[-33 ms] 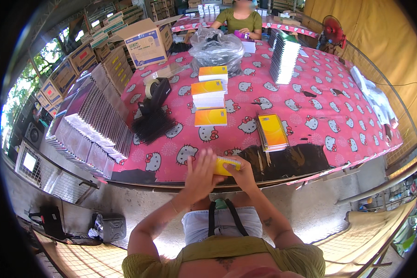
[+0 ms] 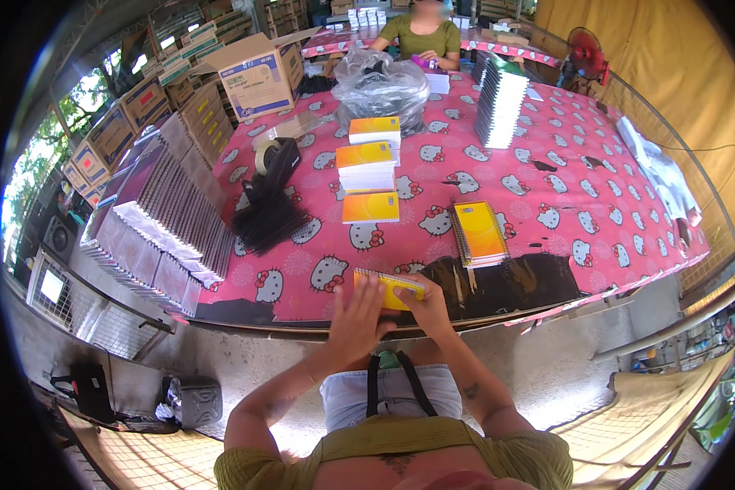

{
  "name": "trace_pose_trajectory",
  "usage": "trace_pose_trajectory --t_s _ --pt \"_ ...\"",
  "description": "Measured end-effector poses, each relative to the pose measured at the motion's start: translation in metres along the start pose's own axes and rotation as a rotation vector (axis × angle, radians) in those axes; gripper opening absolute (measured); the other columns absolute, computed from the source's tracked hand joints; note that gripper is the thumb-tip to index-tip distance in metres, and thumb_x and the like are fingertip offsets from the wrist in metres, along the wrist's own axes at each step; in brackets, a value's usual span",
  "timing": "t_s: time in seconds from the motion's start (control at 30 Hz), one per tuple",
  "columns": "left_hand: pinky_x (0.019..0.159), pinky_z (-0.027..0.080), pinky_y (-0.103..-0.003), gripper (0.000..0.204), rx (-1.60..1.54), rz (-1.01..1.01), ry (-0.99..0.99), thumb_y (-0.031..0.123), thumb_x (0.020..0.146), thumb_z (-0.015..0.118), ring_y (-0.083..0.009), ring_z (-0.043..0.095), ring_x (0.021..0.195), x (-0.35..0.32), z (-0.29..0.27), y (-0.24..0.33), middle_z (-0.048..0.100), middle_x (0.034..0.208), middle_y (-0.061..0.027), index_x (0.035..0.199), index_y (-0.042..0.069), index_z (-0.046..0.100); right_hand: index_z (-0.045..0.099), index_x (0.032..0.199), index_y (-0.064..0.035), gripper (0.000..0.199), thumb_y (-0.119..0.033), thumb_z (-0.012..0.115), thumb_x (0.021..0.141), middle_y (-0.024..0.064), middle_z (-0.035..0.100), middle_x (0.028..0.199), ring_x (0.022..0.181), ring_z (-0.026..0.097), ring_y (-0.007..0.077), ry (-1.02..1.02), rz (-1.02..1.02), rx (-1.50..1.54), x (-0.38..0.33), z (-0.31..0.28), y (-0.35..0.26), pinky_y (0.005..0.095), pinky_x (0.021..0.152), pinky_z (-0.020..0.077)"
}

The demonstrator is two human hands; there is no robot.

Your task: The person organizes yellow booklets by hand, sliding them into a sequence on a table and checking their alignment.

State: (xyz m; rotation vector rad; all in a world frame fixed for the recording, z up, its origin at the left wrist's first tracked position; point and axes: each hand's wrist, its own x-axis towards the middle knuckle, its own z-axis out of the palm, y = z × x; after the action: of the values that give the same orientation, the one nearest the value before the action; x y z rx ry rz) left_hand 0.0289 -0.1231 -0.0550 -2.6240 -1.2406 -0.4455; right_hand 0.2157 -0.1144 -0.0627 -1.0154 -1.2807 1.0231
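Note:
At the table's near edge lies a small yellow spiral notebook [image 2: 389, 296], its coil edge along the far side. My left hand [image 2: 355, 322] rests over its left part, fingers stretched out and flat. With thumb on top, my right hand [image 2: 427, 309] grips the notebook's right end. Just to the right is a small stack of yellow-orange spiral notebooks [image 2: 479, 233]. Straight ahead stand several piles of yellow-orange notepads with white pages [image 2: 371, 208]. Left of these piles lies a bundle of thin black binding coils [image 2: 271, 222].
Tall stacks of spiral notebooks [image 2: 167, 212] line the table's left side. A black tape dispenser [image 2: 279, 167], an open cardboard box [image 2: 257, 86] and a clear plastic bag [image 2: 380, 90] are farther back. Another notebook stack [image 2: 502, 102] rises at right. Across the table sits a person [image 2: 425, 37].
My left hand has drawn slightly toward me, uncovering more of the notebook's coil edge. My right hand keeps its grip at the right end.

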Motion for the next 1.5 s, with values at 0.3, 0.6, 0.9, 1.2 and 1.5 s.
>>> trace_pose_trajectory --t_s 0.3,0.6,0.9,1.2,1.5 --pt "0.113 0.013 -0.067 0.082 -0.116 -0.037 0.111 0.054 0.094 0.047 -0.0433 0.026 0.145 0.006 -0.001 0.000 0.030 0.153 -0.0287 0.146 -0.007 0.032 0.068 0.113 0.0002 0.024 -0.005 0.068 0.090 0.0059 0.071 0.098 0.087 0.061 0.0089 -0.069 0.012 0.008 0.005 0.005 -0.003 0.0256 0.079 0.0511" --pt "0.112 0.014 -0.068 0.086 -0.133 0.002 0.127 0.055 0.090 0.052 -0.0431 0.024 0.146 0.010 0.007 0.008 0.030 0.154 -0.0270 0.147 -0.006 0.033 0.068 0.114 0.0008 0.025 -0.002 0.066 0.088 0.0050 0.072 0.096 0.088 0.063 0.0082 -0.091 0.045 0.027 0.006 -0.002 0.002 0.0262 0.080 0.0523" --pt "0.113 0.019 -0.064 0.070 -0.131 -0.024 0.264 0.046 0.093 0.054 -0.0349 0.033 0.144 0.015 -0.012 0.017 0.038 0.151 -0.0203 0.143 -0.002 0.042 0.069 0.113 -0.0013 0.026 -0.003 0.067 0.087 0.0094 0.072 0.090 0.077 0.065 0.0108 -0.185 0.074 -0.125 0.006 -0.007 0.000 0.0278 0.068 0.0541" --pt "0.113 0.018 -0.063 0.074 -0.095 0.032 0.123 0.050 0.092 0.055 -0.0350 0.034 0.143 0.025 -0.013 0.007 0.036 0.153 -0.0190 0.145 0.001 0.041 0.069 0.109 -0.0008 0.027 -0.011 0.070 0.084 0.0179 0.071 0.085 0.074 0.071 0.0249 -0.173 0.016 -0.301 0.014 -0.003 0.005 0.0333 0.070 0.0539" --pt "0.114 0.008 -0.065 0.075 -0.137 0.086 0.141 0.054 0.097 0.040 -0.0387 0.024 0.148 0.015 0.009 0.007 0.030 0.157 -0.0219 0.149 -0.001 0.035 0.069 0.103 -0.0007 0.022 -0.008 0.068 0.083 0.0219 0.066 0.077 0.066 0.068 0.0253 -0.183 -0.002 -0.184 0.022 0.000 0.027 0.0344 0.065 0.0522"
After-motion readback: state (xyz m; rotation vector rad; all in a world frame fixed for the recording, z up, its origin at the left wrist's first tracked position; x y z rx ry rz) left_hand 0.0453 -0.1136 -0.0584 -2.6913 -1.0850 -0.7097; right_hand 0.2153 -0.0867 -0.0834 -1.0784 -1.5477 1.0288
